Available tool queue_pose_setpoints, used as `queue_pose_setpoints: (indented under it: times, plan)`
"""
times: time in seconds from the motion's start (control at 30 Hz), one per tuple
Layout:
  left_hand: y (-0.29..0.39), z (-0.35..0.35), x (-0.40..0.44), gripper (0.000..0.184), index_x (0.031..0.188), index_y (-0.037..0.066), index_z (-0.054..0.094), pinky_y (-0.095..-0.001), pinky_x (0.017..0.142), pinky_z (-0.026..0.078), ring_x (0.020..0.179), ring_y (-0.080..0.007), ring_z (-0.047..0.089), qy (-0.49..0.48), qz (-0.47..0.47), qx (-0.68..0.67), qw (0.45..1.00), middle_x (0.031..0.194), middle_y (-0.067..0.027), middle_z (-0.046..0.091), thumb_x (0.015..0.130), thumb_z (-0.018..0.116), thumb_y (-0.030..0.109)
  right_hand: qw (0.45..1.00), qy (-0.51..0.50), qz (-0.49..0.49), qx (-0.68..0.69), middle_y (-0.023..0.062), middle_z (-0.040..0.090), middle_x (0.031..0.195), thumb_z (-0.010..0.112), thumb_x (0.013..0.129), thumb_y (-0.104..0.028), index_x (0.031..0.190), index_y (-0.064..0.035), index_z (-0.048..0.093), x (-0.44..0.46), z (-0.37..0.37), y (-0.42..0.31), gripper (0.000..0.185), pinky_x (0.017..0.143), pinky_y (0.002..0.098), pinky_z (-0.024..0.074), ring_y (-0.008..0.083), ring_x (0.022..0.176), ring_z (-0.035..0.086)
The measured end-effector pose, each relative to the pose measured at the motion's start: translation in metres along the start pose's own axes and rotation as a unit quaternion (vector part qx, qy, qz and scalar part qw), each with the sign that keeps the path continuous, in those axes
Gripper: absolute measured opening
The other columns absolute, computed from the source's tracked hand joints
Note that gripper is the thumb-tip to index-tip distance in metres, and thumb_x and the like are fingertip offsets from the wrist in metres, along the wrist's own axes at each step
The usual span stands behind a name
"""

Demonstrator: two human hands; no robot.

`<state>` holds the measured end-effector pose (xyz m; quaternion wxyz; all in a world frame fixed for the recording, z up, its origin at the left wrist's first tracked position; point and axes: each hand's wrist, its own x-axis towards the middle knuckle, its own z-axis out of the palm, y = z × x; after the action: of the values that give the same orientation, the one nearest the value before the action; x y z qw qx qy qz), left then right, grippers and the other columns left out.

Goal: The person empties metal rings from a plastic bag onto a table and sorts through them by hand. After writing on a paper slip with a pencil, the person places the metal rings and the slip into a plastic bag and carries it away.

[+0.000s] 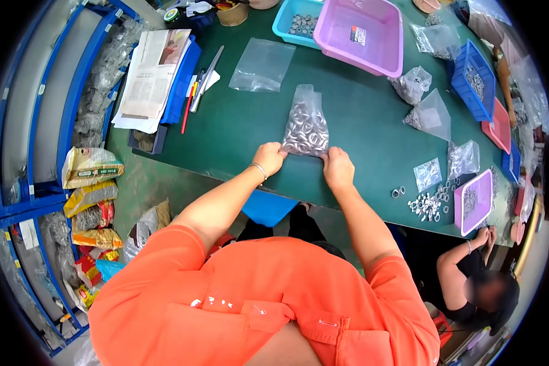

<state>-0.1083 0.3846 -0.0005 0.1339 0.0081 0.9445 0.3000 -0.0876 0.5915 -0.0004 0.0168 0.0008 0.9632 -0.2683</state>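
Left hand (269, 158) and right hand (339, 168) apart, each pinching near corner of clear bag (308, 100); if far end unsealed, lifting corners could spill rings (305, 131) over counter (226, 134)

Your rings (307, 132) look like shiny, smooth metal inside glossy clear plastic (305, 97). The far pink basket (363, 36) is perforated plastic, the green tabletop (226, 140) smooth with a soft sheen, the left newspaper (155, 67) matt paper, your orange shirt (268, 274) matt cloth.

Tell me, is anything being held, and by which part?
A clear bag of metal rings, by its near corners: one in the left hand, one in the right hand.
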Motion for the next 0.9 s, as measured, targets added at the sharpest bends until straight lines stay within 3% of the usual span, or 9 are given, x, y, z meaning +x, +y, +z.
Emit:
queue_pose_setpoints:
  times: [0.13, 0.5, 0.57, 0.63, 0.73, 0.77, 0.83, 0.87, 0.9]
  plan:
    - [0.035, -0.036, 0.009, 0.026, 0.065, 0.004, 0.055, -0.0241, 0.035, 0.027, 0.038, -0.0069, 0.038, -0.109, -0.092, -0.317, 0.938, 0.053, -0.0013, 0.049, 0.084, 0.061, 0.019, 0.993, 0.012, 0.113, 0.029, 0.0185, 0.063, 0.076, 0.06, 0.085, -0.029, 0.075, -0.0027, 0.057, 0.01, -0.009, -0.003, 0.028, 0.067, 0.0477, 0.0475, 0.0401, 0.075, 0.06]
    - [0.047, -0.102, 0.008, 0.026, 0.063, 0.007, 0.048, -0.0222, 0.034, 0.023, 0.036, -0.0047, 0.03, -0.091, -0.075, -0.566, 0.816, 0.048, 0.0039, 0.037, 0.086, 0.057, 0.016, 0.969, 0.105, 0.049, 0.219, 0.0104, 0.059, 0.065, 0.063, 0.084, -0.014, 0.078, 0.0015, 0.06, 0.019, -0.086, -0.056, 0.017, 0.056, 0.0296, 0.0454, 0.017, 0.055, 0.052]
    - [0.043, -0.107, -0.004, 0.027, 0.062, 0.007, 0.047, -0.0219, 0.035, 0.024, 0.037, -0.0054, 0.031, -0.125, -0.029, -0.575, 0.808, 0.048, 0.0033, 0.036, 0.087, 0.055, 0.016, 0.933, 0.22, -0.098, 0.268, 0.01, 0.06, 0.068, 0.064, 0.081, -0.006, 0.073, 0.0019, 0.059, 0.008, -0.088, -0.066, 0.013, 0.057, 0.0295, 0.0454, 0.017, 0.057, 0.053]
    - [0.04, -0.107, -0.018, 0.026, 0.064, 0.006, 0.047, -0.0216, 0.036, 0.025, 0.038, -0.0052, 0.032, -0.133, -0.026, -0.565, 0.814, 0.049, 0.0026, 0.038, 0.087, 0.054, 0.015, 0.937, 0.194, -0.15, 0.249, 0.0122, 0.062, 0.092, 0.075, 0.073, -0.01, 0.089, 0.0004, 0.061, -0.004, -0.078, -0.05, 0.024, 0.061, 0.0291, 0.0457, 0.0171, 0.069, 0.055]
    - [0.04, -0.102, -0.043, 0.025, 0.065, 0.006, 0.048, -0.0205, 0.037, 0.024, 0.041, -0.0038, 0.034, -0.174, -0.026, -0.556, 0.813, 0.054, 0.0018, 0.042, 0.087, 0.055, 0.014, 0.954, 0.047, -0.048, 0.291, 0.0158, 0.036, 0.135, 0.087, 0.051, -0.032, 0.135, -0.0066, 0.037, -0.019, -0.071, -0.051, 0.101, 0.074, 0.0322, 0.0488, 0.0263, 0.1, 0.055]
    - [0.036, -0.097, -0.05, 0.024, 0.065, 0.006, 0.049, -0.0207, 0.036, 0.023, 0.04, -0.0043, 0.033, -0.188, -0.022, -0.571, 0.799, 0.054, 0.0006, 0.042, 0.087, 0.055, 0.013, 0.969, 0.089, -0.188, 0.132, 0.0159, 0.04, 0.134, 0.085, 0.055, -0.025, 0.132, -0.0106, 0.045, -0.014, -0.062, -0.048, 0.088, 0.083, 0.0359, 0.0501, 0.0309, 0.108, 0.055]
    - [0.023, -0.088, -0.056, 0.028, 0.07, 0.007, 0.05, -0.0239, 0.043, 0.031, 0.046, -0.0072, 0.039, -0.232, -0.017, -0.582, 0.779, 0.058, -0.0007, 0.044, 0.091, 0.052, 0.024, 0.977, -0.057, -0.141, 0.151, 0.0143, 0.046, 0.132, 0.08, 0.062, -0.014, 0.123, -0.0155, 0.054, -0.022, -0.045, -0.047, 0.067, 0.088, 0.037, 0.0499, 0.032, 0.109, 0.056]
    - [0.018, -0.079, -0.056, 0.028, 0.07, 0.007, 0.05, -0.0239, 0.043, 0.031, 0.046, -0.0072, 0.039, -0.231, -0.019, -0.583, 0.778, 0.058, -0.0007, 0.044, 0.091, 0.052, 0.024, 0.977, -0.006, -0.154, 0.144, 0.0121, 0.054, 0.124, 0.071, 0.068, -0.004, 0.114, -0.0185, 0.062, -0.023, -0.033, -0.048, 0.049, 0.082, 0.0355, 0.0519, 0.0315, 0.101, 0.061]
    - [0.013, -0.069, -0.054, 0.032, 0.076, 0.007, 0.05, -0.0267, 0.049, 0.036, 0.052, -0.0103, 0.044, -0.205, -0.073, -0.708, 0.672, 0.064, -0.0026, 0.049, 0.093, 0.047, 0.034, 0.977, -0.009, -0.155, 0.144, 0.0121, 0.054, 0.124, 0.071, 0.068, -0.004, 0.114, -0.0185, 0.062, -0.023, -0.019, -0.046, 0.049, 0.082, 0.0355, 0.0519, 0.0315, 0.101, 0.061]
